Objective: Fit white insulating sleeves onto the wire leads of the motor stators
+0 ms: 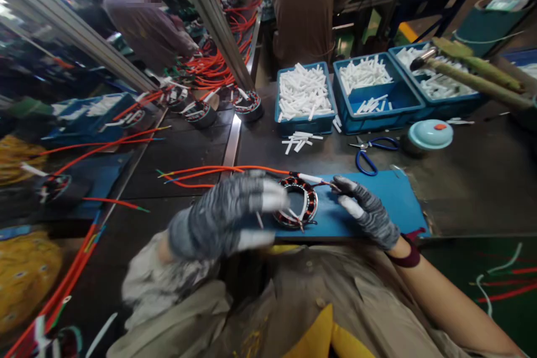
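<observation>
A ring-shaped motor stator (312, 201) with orange-and-black windings lies on a blue mat (377, 229) in front of me. Orange lead wires (251, 168) run left from its top edge. A white sleeve (310, 178) sits over a wire that stretches right from the stator. My right hand (369, 212), in a grey glove with pale fingertips, pinches the end of that wire. My left hand (226, 212), gloved alike and smeared by motion, hovers at the stator's left side with fingers stretched and thumb apart; I see nothing in it.
Blue bins (305, 123) of white sleeves stand behind the mat, with loose sleeves (300, 140) before them. Blue-handled snips (371, 151) and a round lidded container (430, 135) lie to the right. A hammer (474, 78) rests over the right bin. More stators (247, 106) line the left. Co-workers sit beyond.
</observation>
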A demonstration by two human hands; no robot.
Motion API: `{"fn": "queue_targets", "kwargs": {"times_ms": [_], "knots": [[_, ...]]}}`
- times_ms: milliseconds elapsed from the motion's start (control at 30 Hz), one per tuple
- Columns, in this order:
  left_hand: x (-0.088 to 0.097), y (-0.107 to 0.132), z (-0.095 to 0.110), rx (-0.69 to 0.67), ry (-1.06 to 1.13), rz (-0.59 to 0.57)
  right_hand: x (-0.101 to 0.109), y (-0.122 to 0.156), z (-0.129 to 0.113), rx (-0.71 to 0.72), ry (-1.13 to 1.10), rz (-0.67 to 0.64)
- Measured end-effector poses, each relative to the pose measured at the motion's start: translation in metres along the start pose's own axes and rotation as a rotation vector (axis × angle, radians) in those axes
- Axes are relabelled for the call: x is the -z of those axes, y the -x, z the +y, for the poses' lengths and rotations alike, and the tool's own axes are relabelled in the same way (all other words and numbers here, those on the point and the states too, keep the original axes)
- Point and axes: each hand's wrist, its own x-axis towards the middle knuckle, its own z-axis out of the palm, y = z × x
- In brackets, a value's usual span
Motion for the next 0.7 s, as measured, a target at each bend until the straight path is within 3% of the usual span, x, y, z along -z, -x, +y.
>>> {"fn": "queue_targets", "kwargs": {"times_ms": [67,200,300,367,500,700], "knots": [[-0.015,-0.021,-0.014,0.107,-0.032,0.229,-0.006,-0.010,-0.005,0.039,-0.008,-0.005],[-0.067,-0.061,-0.055,0.118,0.074,0.053,-0.014,-0.028,-0.016,0.076,-0.015,0.007],[-0.085,-0.071,-0.070,0.111,0.026,0.019,-0.018,-0.033,-0.018,0.015,-0.130,-0.030],[-0.082,-0.068,-0.071,0.126,-0.135,0.052,-0.021,-0.035,-0.016,-0.034,-0.231,-0.081],[-0.056,-0.053,-0.060,0.092,-0.580,0.041,-0.029,-0.049,-0.015,-0.061,-0.318,-0.178],[-0.022,-0.036,-0.039,0.150,-0.807,-0.072,-0.038,-0.079,-0.036,-0.059,-0.274,-0.485]]}}
